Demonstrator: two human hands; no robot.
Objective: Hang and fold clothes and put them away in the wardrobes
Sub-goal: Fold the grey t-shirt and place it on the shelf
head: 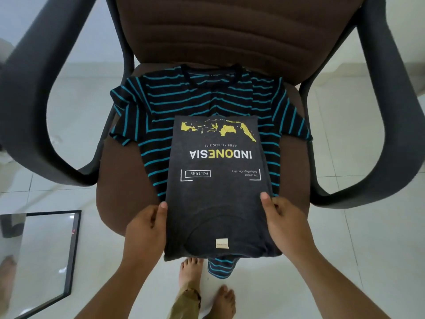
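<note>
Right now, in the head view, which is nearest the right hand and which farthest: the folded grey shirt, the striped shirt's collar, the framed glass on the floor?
1. Folded grey shirt: gripped by the right hand at its edge.
2. Striped shirt's collar: far end of the seat, by the backrest.
3. Framed glass: on the floor, far left.

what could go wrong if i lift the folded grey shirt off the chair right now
1. Both hands, left hand and right hand, grip only the near sides of the folded grey shirt; its far end may droop and the fold could open.
2. It lies on the striped shirt, which might drag along.
3. The striped shirt's hem already hangs off the chair seat, so it could slide to the floor.
</note>
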